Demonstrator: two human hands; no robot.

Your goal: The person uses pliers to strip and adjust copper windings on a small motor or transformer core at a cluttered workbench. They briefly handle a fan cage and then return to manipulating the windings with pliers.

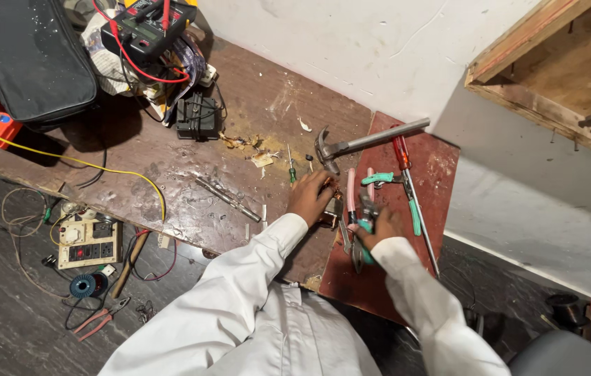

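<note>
Both hands work at the centre of the frame, where the brown surface (170,160) meets a red board (379,278).

The left hand (311,197) rests palm down with fingers curled over a small copper-coloured part (334,202). The part is mostly hidden, so whether the fingers clamp it or only press on it cannot be told.

The right hand (382,226) is closed around a teal-handled tool (364,233), apparently pliers or cutters. The tool's long axis runs roughly up and down the frame, its head towards the part. The tool sits just right of the left hand; the two hands are close together but not touching.

The part lies between the hands, nearer the left, directly under its fingertips.

Adjacent items:
- A hammer (365,144) lies just above the hands, head at left, handle running to the upper right.
- A red-handled screwdriver (401,154) and a second teal-handled tool (407,198) lie on the board to the right.
- A small green screwdriver (292,170) lies left of the hammer head.
- A multimeter (144,29) with red leads sits at the upper left.
- A socket board (89,241) and red pliers (104,318) lie on the floor at lower left.
</note>
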